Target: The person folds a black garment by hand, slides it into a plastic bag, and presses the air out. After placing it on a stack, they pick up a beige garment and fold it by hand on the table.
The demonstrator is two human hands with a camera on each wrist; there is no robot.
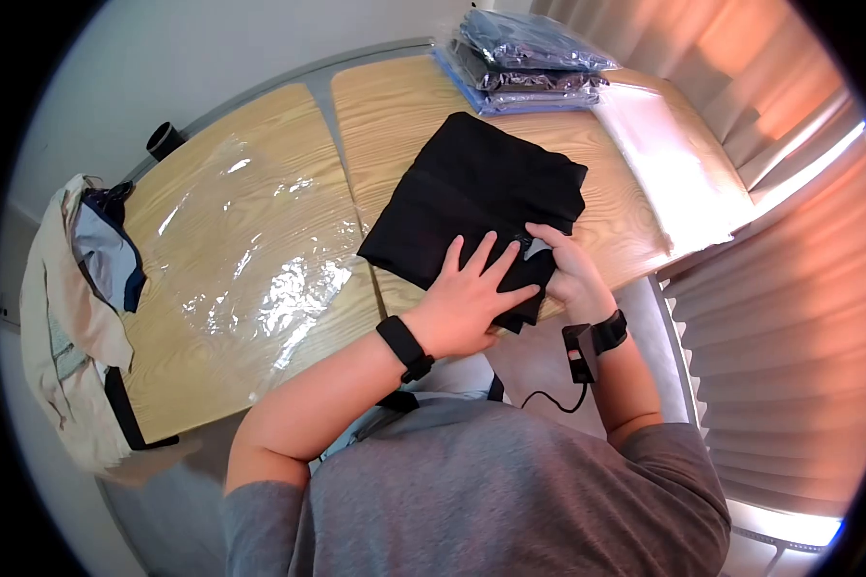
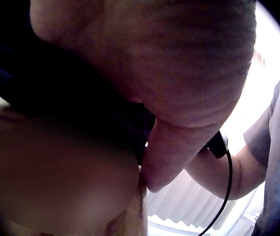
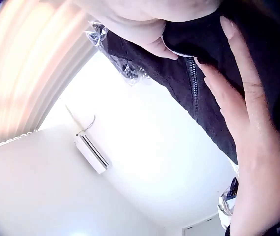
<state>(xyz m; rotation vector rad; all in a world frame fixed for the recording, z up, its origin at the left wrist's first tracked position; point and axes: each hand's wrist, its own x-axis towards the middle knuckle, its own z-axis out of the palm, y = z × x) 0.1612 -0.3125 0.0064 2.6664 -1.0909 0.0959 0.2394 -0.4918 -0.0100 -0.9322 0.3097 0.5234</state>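
A folded black garment (image 1: 471,183) lies on the wooden table in front of me, its near corner reaching the table's front edge. My left hand (image 1: 462,306) rests on its near part, fingers spread and fairly straight. At the garment's near right edge, my right hand (image 1: 577,277) pinches the cloth, thumb on top and the other fingers mostly hidden. A small pale patch (image 1: 539,248) shows beside that thumb. In the right wrist view a dark zip (image 3: 194,86) runs down the garment, close to the fingertips of both hands. The left wrist view is mostly dark, filled by the left palm (image 2: 179,64).
A clear plastic bag (image 1: 260,260) lies flat on the left tabletop. Bagged folded clothes (image 1: 520,82) are stacked at the back, with a glossy pile of clear plastic (image 1: 669,163) to their right. Loose clothes (image 1: 77,317) hang over the left edge near a black cup (image 1: 165,141).
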